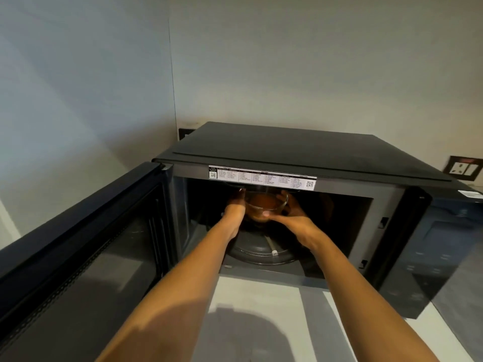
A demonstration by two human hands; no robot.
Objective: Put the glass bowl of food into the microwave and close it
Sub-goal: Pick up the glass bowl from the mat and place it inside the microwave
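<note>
A black microwave [300,150] stands on a white counter with its door [86,246] swung wide open to the left. Both my arms reach into the dark cavity. A clear glass bowl [265,205] with orange-brown food is held between my hands, just above the round glass turntable [261,253]. My left hand [235,209] grips the bowl's left side. My right hand [292,216] grips its right side, thumb on the near wall. Whether the bowl touches the turntable is hidden by my hands.
The white counter [261,296] runs in front of the microwave. The control panel [439,257] is at the right of the cavity. A wall socket [464,169] sits behind on the right. Plain walls meet in a corner at the back left.
</note>
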